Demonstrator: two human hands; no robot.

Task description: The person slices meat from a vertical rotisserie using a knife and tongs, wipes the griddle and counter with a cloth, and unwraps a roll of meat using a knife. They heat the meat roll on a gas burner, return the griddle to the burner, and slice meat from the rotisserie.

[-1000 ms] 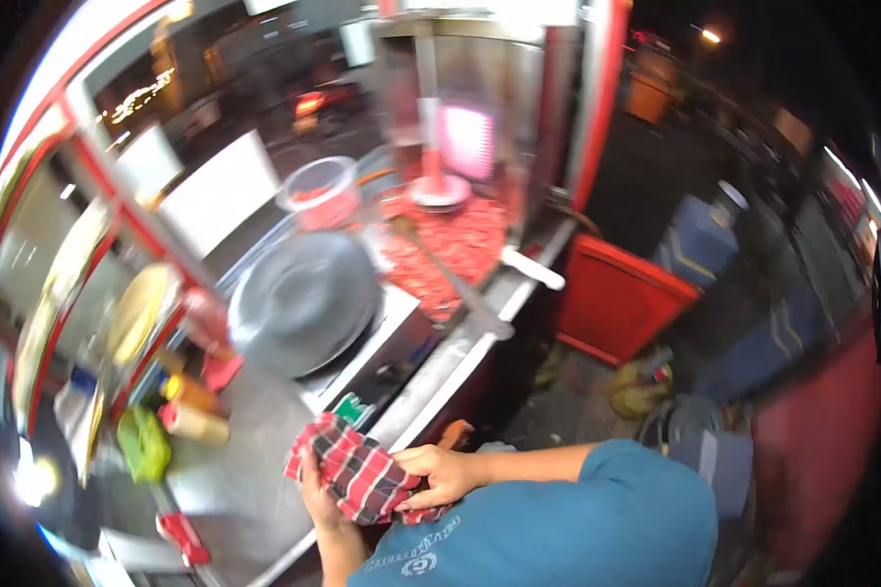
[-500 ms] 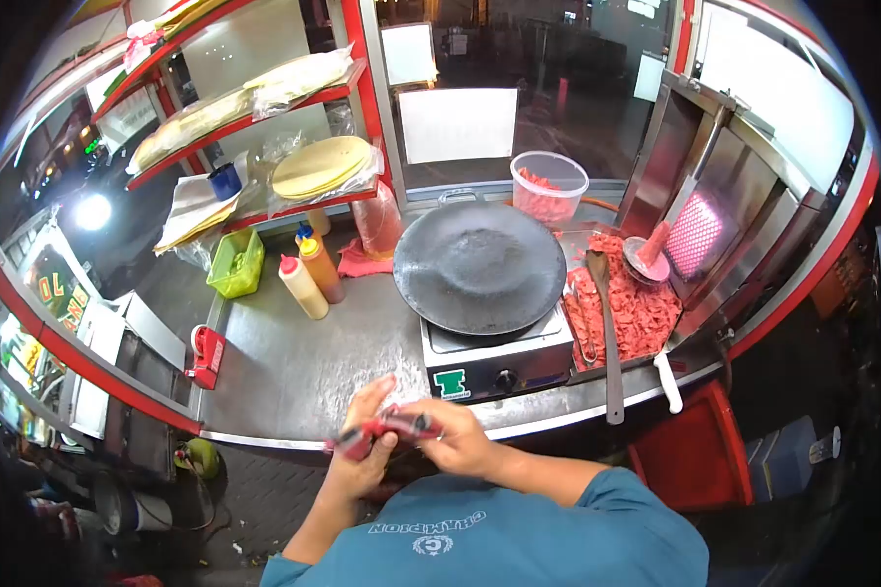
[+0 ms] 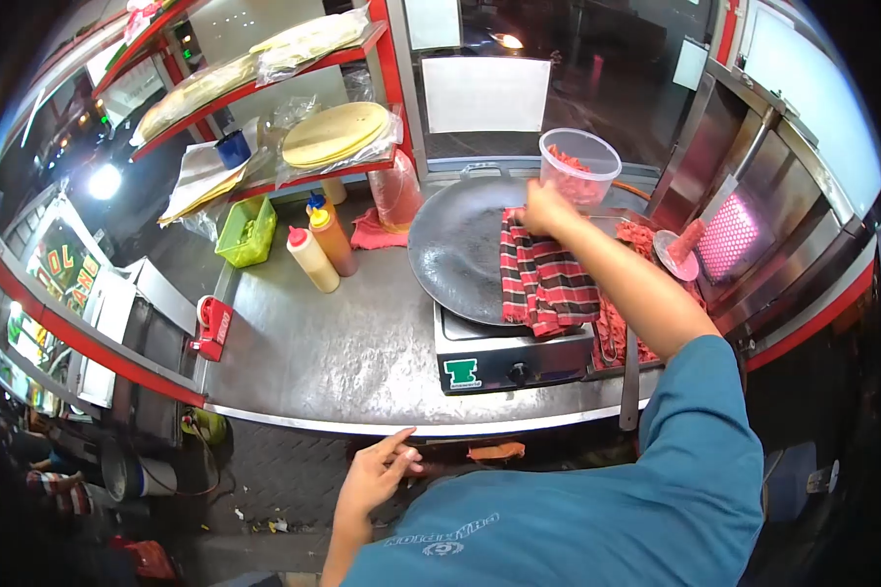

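Note:
My right hand [image 3: 546, 209] grips the upper edge of a red, black and white striped cloth [image 3: 548, 279]. The cloth hangs over the right part of a round black griddle pan [image 3: 450, 240] and down toward the gas stove [image 3: 504, 360] beneath it. Low in front of the counter's edge, my left hand [image 3: 374, 476] holds nothing, its fingers apart. To the right of the stove lies a heap of shredded red meat [image 3: 625, 323], partly hidden by my right arm. A long-handled spatula [image 3: 630, 382] rests on it.
A clear tub [image 3: 579, 168] of meat stands behind the pan. At the right is an upright grill with a glowing heater [image 3: 729, 235]. Sauce bottles [image 3: 313, 259], a green basket [image 3: 247, 232] and a red tape dispenser [image 3: 211, 328] are on the left. Flatbreads [image 3: 335, 134] sit on a shelf.
Both hands were together on the bunched cloth before my body. Now the right hand has carried it, spread out, onto the pan. The left hand has let go and dropped lower.

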